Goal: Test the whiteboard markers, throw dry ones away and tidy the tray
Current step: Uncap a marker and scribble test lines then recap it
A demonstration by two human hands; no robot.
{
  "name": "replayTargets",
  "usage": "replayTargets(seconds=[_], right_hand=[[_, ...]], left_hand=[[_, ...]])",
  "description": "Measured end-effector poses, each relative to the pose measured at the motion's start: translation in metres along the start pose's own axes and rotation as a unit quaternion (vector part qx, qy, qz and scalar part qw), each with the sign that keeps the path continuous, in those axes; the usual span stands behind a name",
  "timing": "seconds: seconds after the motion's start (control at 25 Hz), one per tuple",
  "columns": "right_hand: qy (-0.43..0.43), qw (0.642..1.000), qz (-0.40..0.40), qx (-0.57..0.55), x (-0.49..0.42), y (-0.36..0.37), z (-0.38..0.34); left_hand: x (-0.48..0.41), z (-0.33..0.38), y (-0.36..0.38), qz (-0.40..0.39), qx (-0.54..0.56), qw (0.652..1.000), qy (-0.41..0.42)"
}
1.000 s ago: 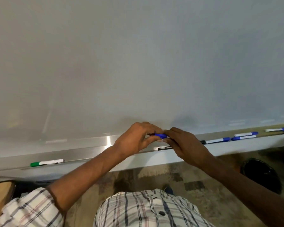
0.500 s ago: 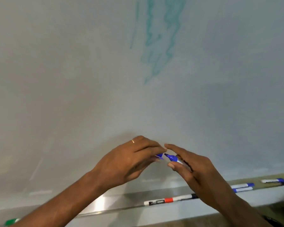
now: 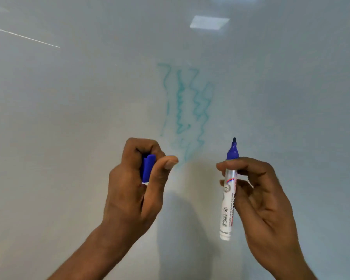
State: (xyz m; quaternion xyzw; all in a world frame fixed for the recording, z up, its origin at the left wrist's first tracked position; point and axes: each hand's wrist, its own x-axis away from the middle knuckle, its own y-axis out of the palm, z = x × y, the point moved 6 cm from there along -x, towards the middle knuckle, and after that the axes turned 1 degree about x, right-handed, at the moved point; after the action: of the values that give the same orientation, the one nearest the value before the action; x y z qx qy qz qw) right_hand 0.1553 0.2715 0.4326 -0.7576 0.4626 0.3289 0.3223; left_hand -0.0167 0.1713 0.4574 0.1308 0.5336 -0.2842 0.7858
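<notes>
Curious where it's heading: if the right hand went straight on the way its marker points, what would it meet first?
Probably bare whiteboard, right of the teal scribbles: the right hand holds the uncapped marker tip-up toward it. How close the tip is, I cannot tell.

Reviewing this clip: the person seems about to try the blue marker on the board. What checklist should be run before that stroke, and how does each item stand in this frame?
1. Cap off: ok. The left hand grips the blue cap.
2. Firm hold: ok. The right hand pinches the marker by its barrel.
3. Tip exposed: ok. The dark tip points up, uncovered.
4. Tip aimed at the whiteboard: not ok. The marker stands upright along it.
5. Free writing space: ok. There is bare board right of the teal scribble.
6. Ink wet: cannot tell.
</notes>
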Motion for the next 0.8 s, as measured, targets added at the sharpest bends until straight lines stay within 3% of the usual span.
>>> replayTargets(seconds=[0.16,0.36,0.44,0.8], right_hand=[[-0.057,0.994,0.087,0.017,-0.033,-0.004,-0.024],[-0.075,0.983,0.168,0.021,-0.068,-0.007,-0.027],[-0.072,0.978,0.192,0.044,-0.081,-0.009,-0.020],[-0.120,0.959,0.242,0.083,-0.115,-0.017,-0.013]], left_hand=[[-0.055,-0.003,-0.004,0.002,-0.165,0.980,0.114],[-0.090,-0.039,-0.003,0.016,-0.436,0.892,0.123],[-0.089,-0.045,-0.001,0.023,-0.465,0.876,0.124],[-0.089,-0.046,-0.001,0.039,-0.471,0.870,0.143]])
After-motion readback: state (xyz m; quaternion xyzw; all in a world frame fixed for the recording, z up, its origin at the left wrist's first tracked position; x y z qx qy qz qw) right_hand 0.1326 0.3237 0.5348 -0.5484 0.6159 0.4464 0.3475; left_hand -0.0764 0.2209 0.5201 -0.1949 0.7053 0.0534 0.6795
